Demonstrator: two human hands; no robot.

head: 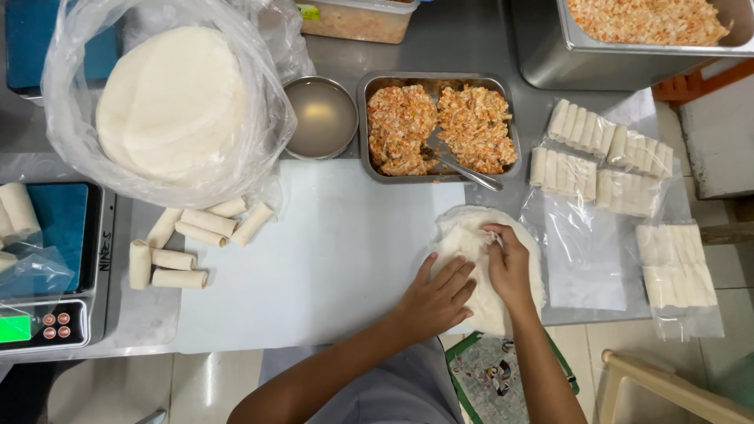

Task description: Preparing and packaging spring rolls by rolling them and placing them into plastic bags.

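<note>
Pinching a thin wrapper sheet (471,235) off the wrapper stack (487,302) at the table's near right with right hand (509,267); left hand (436,298) pressing flat, holding nothing. Likely tearing if pulling fast, or lifting two stuck sheets.

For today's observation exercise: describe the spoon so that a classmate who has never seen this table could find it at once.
Start at the rectangular metal tray of orange-and-white filling at the top middle of the table, right of the round metal bowl. The spoon lies in the tray's lower right part, its handle reaching over the rim towards the hands. It is the only utensil in view, thin and shiny.
</note>
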